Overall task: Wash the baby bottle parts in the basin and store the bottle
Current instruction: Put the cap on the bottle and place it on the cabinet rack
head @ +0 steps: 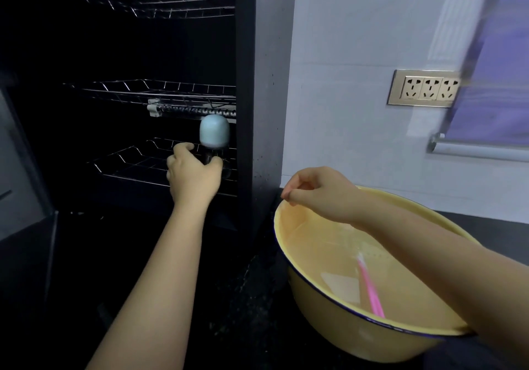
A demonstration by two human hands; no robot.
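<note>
head view: only view, looks into an open dark cabinet on the left and a counter on the right.
basin point(289, 258): yellow, round, dark blue rim, glossy; sits on the dark counter point(246, 298) just right of the cabinet. Holds shallow water and a pink brush point(370, 292) lying slanted, bristle end toward the middle.
cabinet point(246, 83): dark, door open, three wire racks stacked inside; top and middle racks look bare as far as the dim light shows.
bottle point(215, 140): upright on the lowest rack point(128, 163), at its right end beside the cabinet wall. Clear body, pale blue rounded cap on top. Cap sits just under a white-ended rod fixed below the middle rack.
left hand point(193, 173): reached into the cabinet, fingers and thumb wrapped around the bottle's clear body below the cap.
right hand point(315, 189): hovers over the basin's far rim, fingers loosely curled inward, holding nothing, not touching the basin. Forearm crosses over the basin and hides part of its right side.
wall: white glossy tiles; triple socket plate point(426, 88), metal-framed, right of the cabinet.
blind point(492, 83): purple, bottom bar at far right, blurred.
</note>
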